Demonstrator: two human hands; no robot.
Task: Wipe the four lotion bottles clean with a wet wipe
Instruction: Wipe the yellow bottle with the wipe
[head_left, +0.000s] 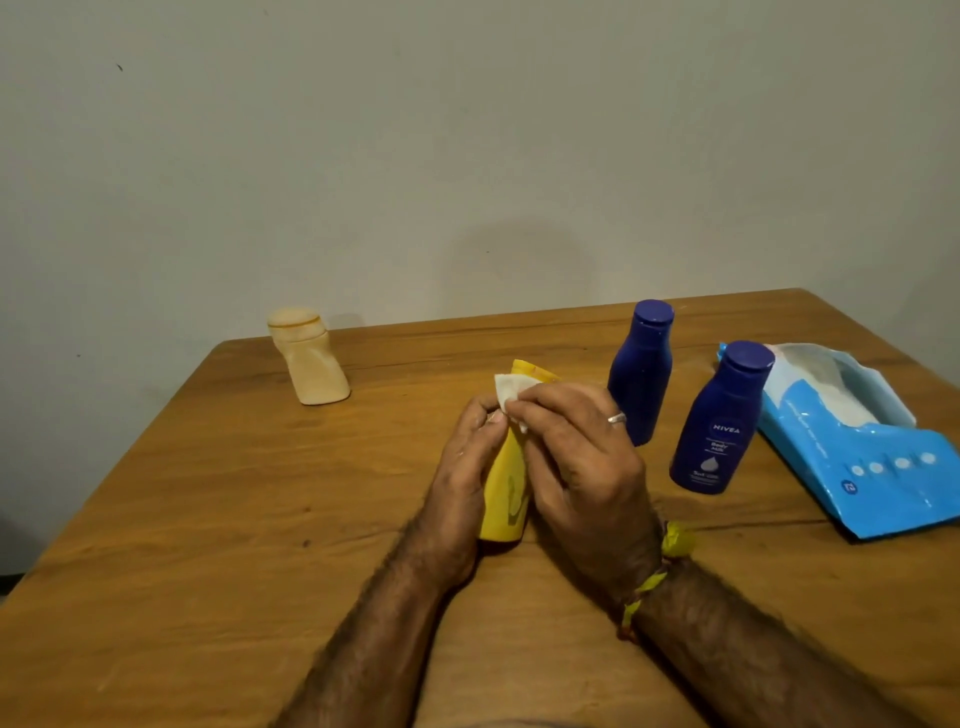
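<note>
A yellow lotion tube (505, 493) stands in the middle of the wooden table (208, 519), gripped from the left by my left hand (465, 467). My right hand (576, 457) presses a white wet wipe (509, 391) against the tube's upper part, pinching the wipe with its fingertips. Two dark blue bottles stand to the right: one farther back (641, 369), one nearer with a white label (719, 421). A cream-coloured bottle (309, 364) stands at the far left near the table's back edge.
An opened blue wet-wipe pack (883, 457) lies at the table's right edge, white wipes showing in its opening. A plain wall rises behind the table. The table's left edge slants from the cream bottle toward the lower left.
</note>
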